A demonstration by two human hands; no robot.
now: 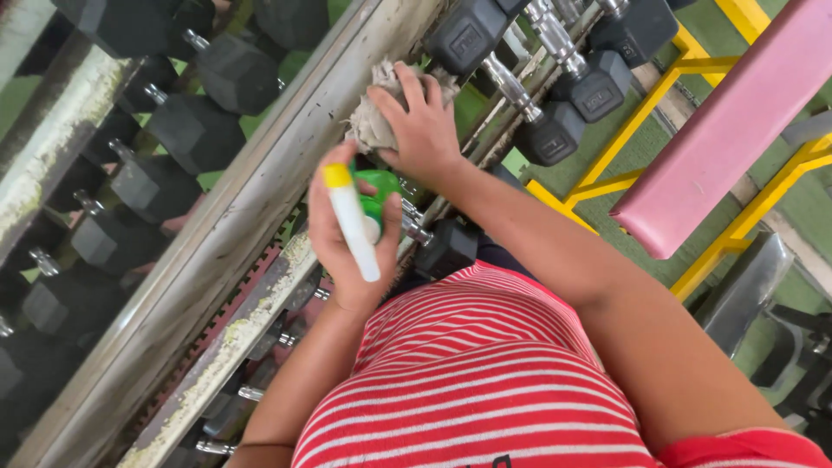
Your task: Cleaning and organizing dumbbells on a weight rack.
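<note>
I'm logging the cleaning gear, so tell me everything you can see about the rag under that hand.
The rag is a crumpled grey-beige cloth, worn and dingy, bunched into a wad. The right hand presses on it with fingers spread, covering much of it. It lies against the metal rail of the dumbbell rack, beside a black dumbbell. Just below it, the left hand holds a spray bottle.
</note>
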